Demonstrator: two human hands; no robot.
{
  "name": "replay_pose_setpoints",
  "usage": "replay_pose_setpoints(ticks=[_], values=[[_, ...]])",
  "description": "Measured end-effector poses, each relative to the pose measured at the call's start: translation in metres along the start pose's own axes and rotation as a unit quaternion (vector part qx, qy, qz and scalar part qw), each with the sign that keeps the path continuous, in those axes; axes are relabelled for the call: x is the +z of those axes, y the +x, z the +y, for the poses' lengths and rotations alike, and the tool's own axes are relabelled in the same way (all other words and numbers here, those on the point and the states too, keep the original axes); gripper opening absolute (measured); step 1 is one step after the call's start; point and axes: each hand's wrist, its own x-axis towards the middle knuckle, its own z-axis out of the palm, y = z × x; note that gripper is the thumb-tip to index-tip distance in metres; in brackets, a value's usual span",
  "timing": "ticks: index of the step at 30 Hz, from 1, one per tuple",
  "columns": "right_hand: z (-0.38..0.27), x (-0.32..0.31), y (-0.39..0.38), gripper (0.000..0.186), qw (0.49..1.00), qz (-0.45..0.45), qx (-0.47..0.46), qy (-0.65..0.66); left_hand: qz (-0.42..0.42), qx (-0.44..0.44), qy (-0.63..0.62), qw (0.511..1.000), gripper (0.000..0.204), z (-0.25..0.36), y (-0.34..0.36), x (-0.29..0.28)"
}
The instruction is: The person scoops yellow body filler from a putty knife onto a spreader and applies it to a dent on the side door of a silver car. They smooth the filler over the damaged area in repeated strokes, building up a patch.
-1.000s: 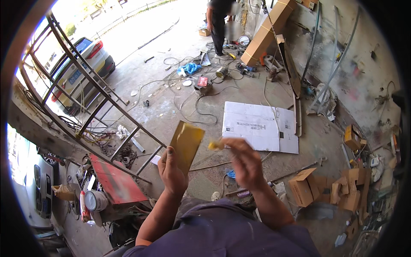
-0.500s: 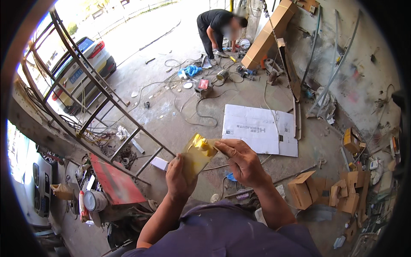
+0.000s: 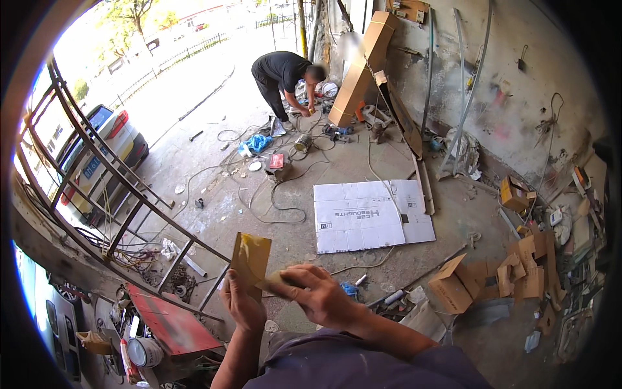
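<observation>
My left hand (image 3: 244, 306) is closed around the lower part of a flat tan putty board (image 3: 251, 255), held upright in front of my body. Yellow putty (image 3: 257, 242) is smeared over its upper face. In my closed right hand (image 3: 326, 297) is a thin yellowish putty spreader (image 3: 275, 284), its edge at the board's right side. My right fingers cover most of the spreader.
Ahead, a person (image 3: 283, 81) bends over tools and cables on the floor. A printed white cardboard sheet (image 3: 353, 227) lies in front of me. A metal ladder frame (image 3: 139, 198) leans at left, near a red panel (image 3: 172, 324). Open cardboard boxes (image 3: 453, 285) stand at right.
The thick dollop of putty is now a thinner smear on the board. My right hand has come lower and toward the left, across the board's edge. The view has shifted.
</observation>
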Motion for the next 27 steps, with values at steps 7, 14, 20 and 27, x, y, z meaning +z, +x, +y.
replay_pose_setpoints(ticks=[7, 14, 20, 27], values=[[0.012, -0.017, 0.014, 0.051, 0.987, 0.115, 0.044, 0.107, -0.141, 0.257, 0.384, 0.875, 0.053, 0.012, -0.014, 0.014], [0.002, 0.004, 0.000, 0.053, 0.994, 0.038, -0.009, 0.099, -0.099, 0.288, 0.394, 0.867, 0.051, 0.021, -0.008, 0.027], [0.017, -0.012, -0.001, 0.039, 0.991, 0.005, 0.009, 0.134, 0.012, 0.108, 0.143, 0.984, 0.051, 0.008, -0.004, 0.007], [0.017, -0.022, 0.016, 0.039, 0.975, 0.147, 0.093, 0.138, -0.082, -0.176, -0.205, 0.959, 0.043, -0.003, -0.026, 0.005]])
